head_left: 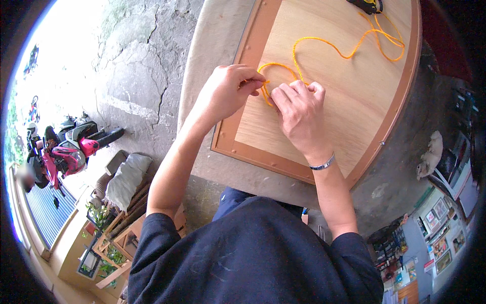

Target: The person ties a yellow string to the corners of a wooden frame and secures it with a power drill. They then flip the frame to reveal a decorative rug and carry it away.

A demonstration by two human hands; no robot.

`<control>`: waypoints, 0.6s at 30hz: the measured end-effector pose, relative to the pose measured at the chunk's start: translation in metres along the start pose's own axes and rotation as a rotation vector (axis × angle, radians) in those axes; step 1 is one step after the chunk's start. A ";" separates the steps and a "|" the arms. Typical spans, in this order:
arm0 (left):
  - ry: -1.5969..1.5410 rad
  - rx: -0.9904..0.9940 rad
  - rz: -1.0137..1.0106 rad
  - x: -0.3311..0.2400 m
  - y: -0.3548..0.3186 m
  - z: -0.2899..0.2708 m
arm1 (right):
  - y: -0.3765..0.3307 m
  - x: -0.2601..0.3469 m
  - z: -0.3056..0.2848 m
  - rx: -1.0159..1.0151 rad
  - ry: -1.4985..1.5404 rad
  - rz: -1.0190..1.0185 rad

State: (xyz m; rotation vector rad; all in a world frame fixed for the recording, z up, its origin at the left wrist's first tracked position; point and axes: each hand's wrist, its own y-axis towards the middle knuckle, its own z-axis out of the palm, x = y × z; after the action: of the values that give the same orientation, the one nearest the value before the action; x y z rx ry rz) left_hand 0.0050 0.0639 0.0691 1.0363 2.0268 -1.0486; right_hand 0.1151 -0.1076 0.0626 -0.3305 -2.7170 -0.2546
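- Left hand [228, 91]: fingers pinched on orange cord [324, 45].
- Right hand [299, 114]: curled, fingertips pressing the same cord.
- Cord lies looped across wooden bench [349, 101], trailing to far edge.

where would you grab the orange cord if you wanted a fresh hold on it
Probably the free stretch of the orange cord beyond both hands, pinched from above. It lies flat and slack on the wooden board there, while the part between the left hand and right hand is bunched and covered.

Both forearms reach forward; left hand [228, 91] pinches with thumb and forefinger, right hand [299, 114] curled, fingertips nearly meeting
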 end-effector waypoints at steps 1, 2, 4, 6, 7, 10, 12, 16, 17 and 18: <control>-0.010 0.002 0.015 0.000 0.000 -0.001 | -0.003 -0.001 0.001 -0.015 -0.011 0.020; 0.014 0.040 0.039 -0.002 0.001 -0.003 | -0.005 -0.002 0.001 -0.031 -0.022 0.041; 0.060 0.109 0.083 -0.003 0.000 -0.007 | -0.008 -0.002 -0.001 -0.083 -0.050 0.067; -0.127 0.107 -0.020 -0.003 0.001 -0.002 | -0.012 -0.001 -0.005 -0.138 -0.073 0.083; -0.221 0.104 -0.071 -0.003 0.001 -0.001 | -0.014 -0.002 -0.007 -0.166 -0.081 0.086; -0.332 0.230 -0.253 -0.003 -0.001 -0.005 | -0.020 -0.006 -0.008 -0.254 0.080 0.105; -0.457 0.194 -0.190 -0.006 -0.007 -0.004 | -0.024 -0.007 -0.009 -0.298 0.329 0.185; -0.561 -0.236 -0.039 -0.003 -0.016 -0.011 | -0.050 -0.004 -0.034 -0.314 0.991 0.481; -0.431 -0.295 -0.022 0.002 -0.017 -0.011 | -0.057 -0.006 -0.044 -0.310 1.158 0.557; -0.296 -0.357 -0.001 0.010 -0.018 -0.010 | -0.064 -0.010 -0.050 -0.344 1.130 0.545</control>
State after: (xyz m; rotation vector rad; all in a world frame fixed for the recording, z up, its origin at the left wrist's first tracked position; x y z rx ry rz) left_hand -0.0172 0.0697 0.0724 0.6534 1.8791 -0.7511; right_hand 0.1251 -0.1815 0.0961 -0.7293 -1.4077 -0.5410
